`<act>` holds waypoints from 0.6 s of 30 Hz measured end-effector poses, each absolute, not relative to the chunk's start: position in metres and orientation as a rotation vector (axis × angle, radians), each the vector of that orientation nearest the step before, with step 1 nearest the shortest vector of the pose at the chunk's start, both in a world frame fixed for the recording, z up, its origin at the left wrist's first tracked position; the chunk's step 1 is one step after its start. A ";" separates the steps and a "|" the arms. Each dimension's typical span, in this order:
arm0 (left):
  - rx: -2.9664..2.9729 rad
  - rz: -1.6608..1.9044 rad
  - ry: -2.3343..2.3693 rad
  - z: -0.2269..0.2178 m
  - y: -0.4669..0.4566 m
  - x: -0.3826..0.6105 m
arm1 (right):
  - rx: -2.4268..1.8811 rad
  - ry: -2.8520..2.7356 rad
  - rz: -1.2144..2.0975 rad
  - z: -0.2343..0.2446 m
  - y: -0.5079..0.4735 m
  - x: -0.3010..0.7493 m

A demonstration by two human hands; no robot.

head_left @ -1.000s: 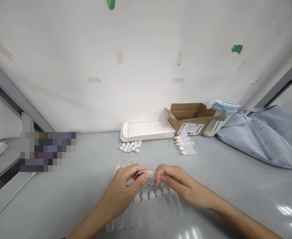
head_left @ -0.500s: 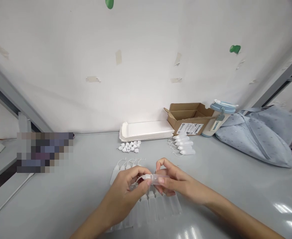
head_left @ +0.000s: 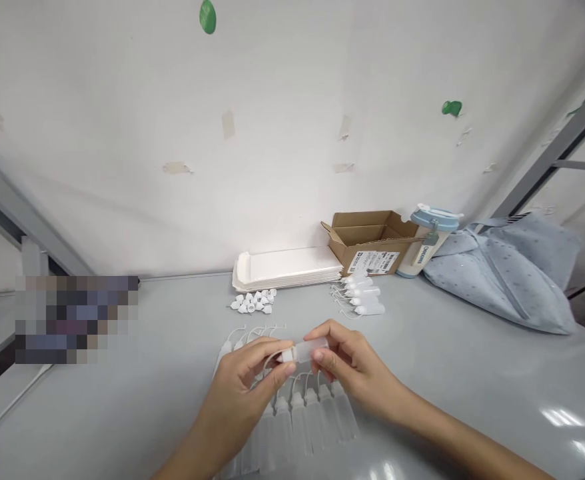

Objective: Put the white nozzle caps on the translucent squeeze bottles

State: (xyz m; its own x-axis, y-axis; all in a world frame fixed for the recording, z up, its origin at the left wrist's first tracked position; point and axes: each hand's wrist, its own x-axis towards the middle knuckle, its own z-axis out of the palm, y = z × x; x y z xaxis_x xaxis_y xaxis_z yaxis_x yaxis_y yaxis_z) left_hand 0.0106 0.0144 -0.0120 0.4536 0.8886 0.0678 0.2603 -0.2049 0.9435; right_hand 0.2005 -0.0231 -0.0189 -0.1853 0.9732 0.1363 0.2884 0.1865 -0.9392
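Between my hands is a small translucent plastic squeeze bottle (head_left: 304,351), lying roughly sideways with its white cap to the left. My left hand (head_left: 252,383) pinches the white cap, from which a thin strap curves. The bottle's clear body is gripped by the thumb and fingers of my right hand (head_left: 347,360). Below and behind both hands lie rows of similar capped bottles (head_left: 302,423) on the grey table, partly hidden by my left hand. Loose white caps (head_left: 252,301) sit in a cluster farther back.
Several more capped bottles (head_left: 365,293) lie in front of an open cardboard box (head_left: 372,250). A stack of white trays (head_left: 290,267) rests against the wall. To the right stand a blue-lidded tumbler (head_left: 427,243) and a light blue bag (head_left: 502,280). A blurred-out patch (head_left: 77,320) covers the left.
My right hand's fingers have shifted around the bottle body, showing more of it. My left hand stays on the cap. The camera view has moved slightly.
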 end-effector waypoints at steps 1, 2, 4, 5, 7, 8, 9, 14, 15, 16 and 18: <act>1.679 0.772 1.011 -0.011 0.014 0.011 | -1.215 -1.638 1.018 -0.019 -0.023 0.201; 1.651 0.733 1.022 -0.010 0.014 0.011 | -1.211 -1.657 0.984 -0.019 -0.023 0.201; 1.647 0.650 1.019 -0.007 0.015 0.011 | -1.202 -1.696 0.924 -0.020 -0.024 0.200; 1.664 0.619 1.006 -0.006 0.014 0.010 | -1.201 -1.707 0.915 -0.020 -0.024 0.200; 1.684 0.618 0.992 -0.006 0.013 0.011 | -1.203 -1.702 0.928 -0.019 -0.025 0.198; 1.679 0.645 0.997 -0.005 0.012 0.011 | -1.207 -1.692 0.934 -0.019 -0.026 0.197; 1.664 0.683 1.004 -0.005 0.010 0.012 | -1.211 -1.681 0.933 -0.018 -0.026 0.196; 1.559 0.869 1.041 -0.004 0.005 0.017 | -1.226 -1.667 0.883 -0.020 -0.027 0.197; 1.536 0.869 1.052 -0.003 0.005 0.017 | -1.227 -1.673 0.872 -0.020 -0.027 0.197; 1.520 0.842 1.054 -0.003 0.006 0.017 | -1.231 -1.681 0.854 -0.021 -0.027 0.198; 1.520 0.721 1.014 -0.002 0.008 0.016 | -1.234 -1.700 0.813 -0.020 -0.027 0.199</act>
